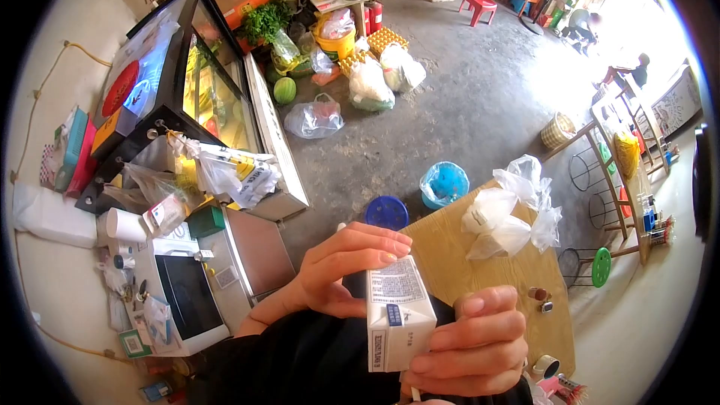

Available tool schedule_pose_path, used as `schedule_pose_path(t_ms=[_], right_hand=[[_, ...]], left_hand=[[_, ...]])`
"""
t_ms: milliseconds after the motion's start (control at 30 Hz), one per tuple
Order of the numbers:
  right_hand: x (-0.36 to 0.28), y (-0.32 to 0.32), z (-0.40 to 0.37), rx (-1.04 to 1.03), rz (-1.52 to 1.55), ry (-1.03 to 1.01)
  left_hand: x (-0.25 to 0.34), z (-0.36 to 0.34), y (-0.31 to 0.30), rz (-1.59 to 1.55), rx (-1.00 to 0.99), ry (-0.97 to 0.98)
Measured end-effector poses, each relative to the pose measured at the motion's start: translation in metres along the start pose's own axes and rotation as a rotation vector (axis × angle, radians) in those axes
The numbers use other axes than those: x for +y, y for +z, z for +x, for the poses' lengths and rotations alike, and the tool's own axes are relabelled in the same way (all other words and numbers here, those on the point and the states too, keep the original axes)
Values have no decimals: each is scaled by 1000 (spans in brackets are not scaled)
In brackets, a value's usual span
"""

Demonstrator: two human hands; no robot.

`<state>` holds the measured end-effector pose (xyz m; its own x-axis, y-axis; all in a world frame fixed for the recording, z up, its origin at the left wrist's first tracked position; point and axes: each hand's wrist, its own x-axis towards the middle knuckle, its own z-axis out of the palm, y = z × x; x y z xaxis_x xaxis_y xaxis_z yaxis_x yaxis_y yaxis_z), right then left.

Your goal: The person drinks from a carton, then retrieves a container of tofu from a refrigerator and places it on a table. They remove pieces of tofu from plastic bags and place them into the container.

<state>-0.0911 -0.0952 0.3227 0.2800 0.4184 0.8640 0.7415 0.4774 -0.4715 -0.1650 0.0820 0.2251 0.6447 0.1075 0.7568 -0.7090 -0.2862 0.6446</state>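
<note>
Head view: a white printed carton (397,315), contents hidden, lies between the hands. Left hand (334,270) pinches its far left end; right hand (476,345), fingers curled, meets its right side, its grip unclear. Beyond both hands, a blue bin (433,201) holds a plastic liner (444,182); farther off, a yellow bucket (337,48) contains a bag (339,24).

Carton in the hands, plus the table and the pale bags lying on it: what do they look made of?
Carton: probably coated paperboard, smooth and printed; crisp folded edges suggest it. Any lining is hidden.
Table: wood or wood-look laminate, brown with a low sheen; faint grain fits either.
Pale bags: thin plastic film, slightly glossy; creases and translucency point that way.
</note>
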Motion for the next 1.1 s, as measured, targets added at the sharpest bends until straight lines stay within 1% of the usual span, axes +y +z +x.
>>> schedule_pose_path(t_ms=[167,267,433,567,633,767,833,933,967,1033,1067,1100], right_hand=[[-2,2,-2,29,-4,10],[0,1,-3,-7,-1,-29],[-4,8,-6,92,0,-8],[-2,6,-6,84,3,-16],[3,3,-7,54,27,-98],[2,0,-9,21,28,-106],[2,4,-10,69,27,-114],[-5,7,-12,114,18,-56],[-3,5,-12,115,17,-55],[1,2,-13,72,27,-125],[-1,3,-13,72,25,-123],[-4,5,-14,93,20,-77]], left_hand=[[2,0,-1,-3,-7,-3],[4,1,-2,15,-31,12],[5,-1,-1,23,-24,7],[5,-3,3,7,-6,14],[6,-4,5,-16,14,2],[8,-5,7,-19,21,-1],[8,-5,7,-11,10,5],[9,-6,7,-17,-2,-2],[9,-6,7,-18,-3,-3],[9,-7,7,-16,-7,-10],[8,-7,8,-19,-7,-11],[7,-7,8,-12,-7,-6]])
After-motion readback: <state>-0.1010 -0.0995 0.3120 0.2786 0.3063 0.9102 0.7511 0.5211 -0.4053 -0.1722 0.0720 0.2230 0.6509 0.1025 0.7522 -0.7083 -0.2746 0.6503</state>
